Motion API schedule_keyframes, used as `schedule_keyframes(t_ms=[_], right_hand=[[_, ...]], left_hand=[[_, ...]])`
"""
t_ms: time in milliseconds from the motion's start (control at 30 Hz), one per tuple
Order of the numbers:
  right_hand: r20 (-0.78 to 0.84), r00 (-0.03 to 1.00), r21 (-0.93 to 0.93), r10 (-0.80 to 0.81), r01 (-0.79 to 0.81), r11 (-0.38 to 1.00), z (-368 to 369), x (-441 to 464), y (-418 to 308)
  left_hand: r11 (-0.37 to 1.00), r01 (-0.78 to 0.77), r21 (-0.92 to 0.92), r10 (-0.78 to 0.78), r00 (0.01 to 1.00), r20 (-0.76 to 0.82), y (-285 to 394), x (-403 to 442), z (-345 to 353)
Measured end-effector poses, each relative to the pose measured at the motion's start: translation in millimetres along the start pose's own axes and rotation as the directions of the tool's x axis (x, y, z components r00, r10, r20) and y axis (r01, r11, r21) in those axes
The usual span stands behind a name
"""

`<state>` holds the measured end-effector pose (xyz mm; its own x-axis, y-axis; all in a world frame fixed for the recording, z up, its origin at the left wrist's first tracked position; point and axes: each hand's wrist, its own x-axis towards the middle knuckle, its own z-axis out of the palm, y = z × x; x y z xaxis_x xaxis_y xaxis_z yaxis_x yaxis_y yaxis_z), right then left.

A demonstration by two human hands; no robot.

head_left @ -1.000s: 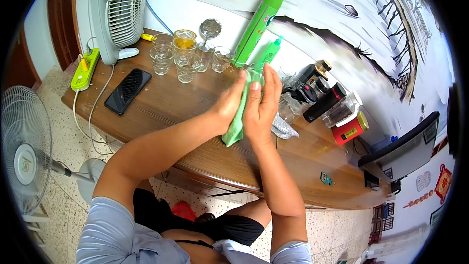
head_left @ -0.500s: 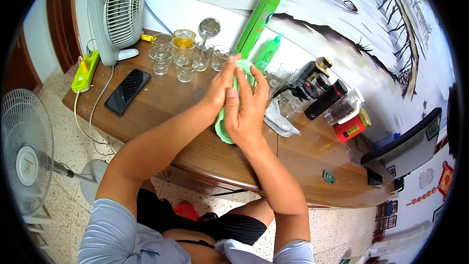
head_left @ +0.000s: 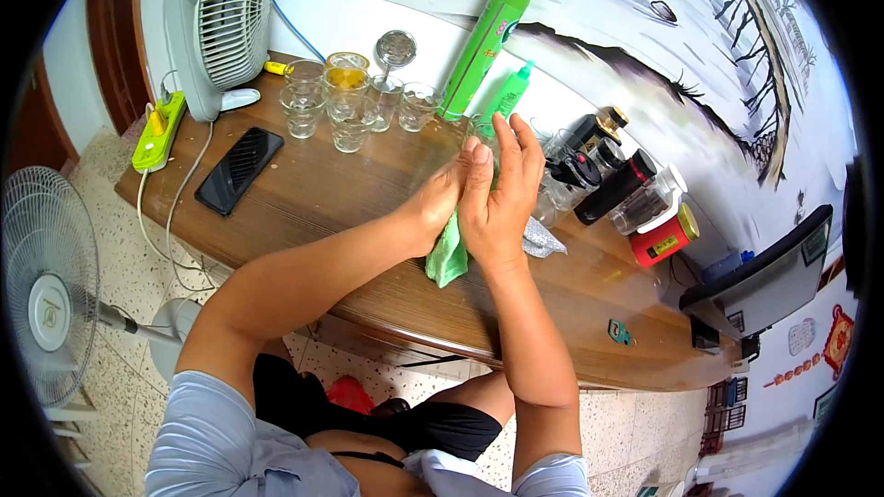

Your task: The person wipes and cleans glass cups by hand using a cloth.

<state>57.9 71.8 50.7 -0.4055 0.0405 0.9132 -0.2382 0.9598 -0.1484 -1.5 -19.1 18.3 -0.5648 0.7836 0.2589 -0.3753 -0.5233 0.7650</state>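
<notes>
A green cloth (head_left: 447, 256) is pressed between my two palms above the middle of the wooden table. Its lower end hangs out beneath my left hand (head_left: 440, 202), and the rest is hidden. My right hand (head_left: 502, 198) lies against it from the other side, fingers held long and close together, pointing away from me. Whether anything is wrapped inside the cloth, I cannot tell. Just right of my right hand lies a silvery grey cloth (head_left: 541, 239). Behind my hands stands a green pump bottle (head_left: 508, 97).
Several clear glasses (head_left: 350, 132) stand at the back left, near a black phone (head_left: 239, 170) and a fan (head_left: 226, 28). A tall green box (head_left: 485, 46) leans on the wall. To the right are a glass teapot (head_left: 573, 170), a black flask (head_left: 615, 186) and a red tin (head_left: 665, 237).
Both hands have shifted slightly right, still pressed together. The green cloth, earlier showing above and below my fingers, is now bunched, with only its lower end showing.
</notes>
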Motion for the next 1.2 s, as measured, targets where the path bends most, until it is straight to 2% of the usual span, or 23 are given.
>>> schedule_keyframes(t_ms=[33,133,200,233,267,367,500,633,667,767,800,900,933,967,1033,1133,1200], right_hand=[[0.002,1.000,0.018,0.001,-0.001,1.000,0.5,-0.2,-0.1],[0.033,0.999,0.017,-0.032,0.032,0.999,3.8,-3.3,-6.8],[0.062,0.996,0.006,-0.057,0.056,0.998,5.0,-5.8,-12.0],[0.076,0.995,0.001,-0.069,0.069,0.998,6.3,-6.7,-14.6],[0.084,0.992,-0.003,-0.093,0.094,0.996,8.4,-7.9,-16.9],[0.117,0.985,-0.024,-0.125,0.129,0.991,7.0,-8.8,-32.4],[0.142,0.971,0.059,-0.191,0.184,0.981,8.3,-12.8,-36.7],[0.119,0.947,0.226,-0.299,0.268,0.937,2.9,-1.8,-18.8],[0.099,0.955,0.213,-0.280,0.254,0.943,2.1,-0.8,-13.2],[0.126,0.960,0.088,-0.251,0.241,0.967,-5.0,3.3,-10.5],[0.109,0.968,0.074,-0.228,0.221,0.973,-5.4,3.9,-10.2],[0.063,0.991,-0.013,-0.115,0.116,0.993,-1.1,1.0,-1.2],[0.034,0.995,-0.024,-0.098,0.099,0.995,-1.1,1.0,2.0],[0.022,0.998,-0.014,-0.065,0.065,0.998,0.0,0.1,7.1],[-0.001,1.000,0.010,0.003,-0.003,1.000,2.3,-0.3,13.8],[0.033,0.997,0.052,0.073,-0.074,0.996,6.8,-5.1,13.9],[0.059,0.996,0.047,0.070,-0.073,0.996,8.9,-8.3,8.2]], left_hand=[[0.998,-0.036,0.051,0.036,0.999,0.005,0.5,-0.2,-1.0],[0.998,-0.061,0.012,0.061,0.997,-0.051,6.1,2.2,-2.9],[0.991,-0.132,0.036,0.134,0.990,-0.041,6.4,8.4,-8.3],[0.985,-0.168,0.048,0.170,0.985,-0.036,4.9,15.6,-15.6],[0.974,-0.215,0.070,0.213,0.976,0.041,-19.9,51.6,-54.3],[0.991,-0.134,0.015,0.135,0.991,-0.018,3.1,38.0,-45.3],[0.997,-0.027,-0.069,0.021,0.996,-0.091,42.1,14.5,-29.7],[0.959,0.060,-0.279,-0.041,0.997,0.072,35.5,21.1,-49.5],[0.945,0.072,-0.320,-0.017,0.985,0.171,29.8,29.3,-58.4],[0.971,0.016,-0.237,-0.003,0.998,0.055,29.3,28.0,-43.0],[0.968,0.032,-0.247,-0.017,0.998,0.063,28.8,25.4,-37.7],[0.974,0.100,-0.205,-0.124,0.987,-0.106,19.2,14.8,-13.0],[0.928,0.234,-0.291,-0.247,0.969,-0.009,16.5,10.0,-16.0],[0.953,0.152,-0.261,-0.148,0.988,0.037,10.5,2.1,-13.7],[0.956,0.233,-0.176,-0.254,0.961,-0.107,8.6,-0.1,-3.1],[0.971,0.168,-0.172,-0.193,0.970,-0.145,2.5,2.7,-6.5],[0.973,0.105,-0.207,-0.120,0.991,-0.059,2.9,5.1,-17.6]])
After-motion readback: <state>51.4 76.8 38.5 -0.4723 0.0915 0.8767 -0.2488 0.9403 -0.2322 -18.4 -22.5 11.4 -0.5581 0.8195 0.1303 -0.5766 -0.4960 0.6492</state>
